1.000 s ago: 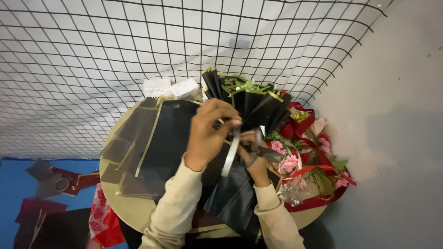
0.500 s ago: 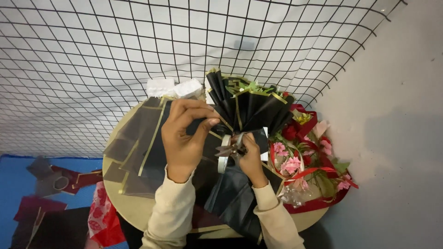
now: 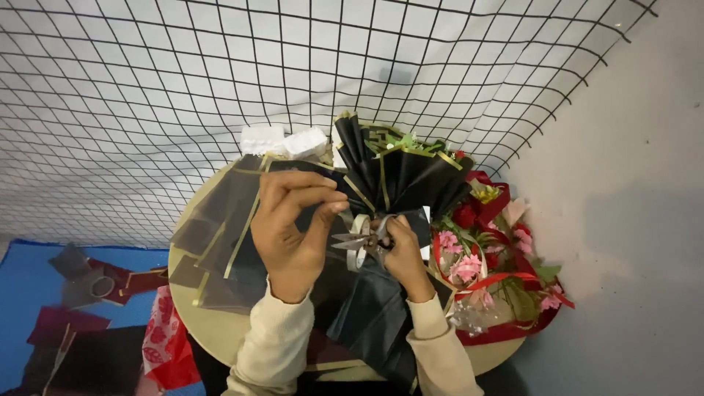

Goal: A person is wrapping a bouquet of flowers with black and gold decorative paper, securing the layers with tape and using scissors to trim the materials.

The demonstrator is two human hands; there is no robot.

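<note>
My left hand (image 3: pixel 293 235) is raised over a round table (image 3: pixel 220 330), with thumb and fingers pinched on a thin strip of clear tape that I can barely make out. My right hand (image 3: pixel 400 253) grips small scissors (image 3: pixel 356 240), blades open and pointing left toward the left fingertips. A roll of tape (image 3: pixel 359 226) lies just behind the blades. Beyond both hands stands a black bouquet wrap with gold edges (image 3: pixel 396 172), fanned out and holding greenery.
Black translucent sheets with gold trim (image 3: pixel 220 227) lie on the table's left. A red and pink flower bouquet (image 3: pixel 488 264) rests at the right. White foam pieces (image 3: pixel 282 141) sit at the back. A wire grid (image 3: pixel 293 66) leans on the wall. Paper scraps (image 3: pixel 73 293) cover the blue floor.
My left hand has drawn back left and down from the bouquet wrap, fingers pinched. The scissors in my right hand now point at the left fingertips.
</note>
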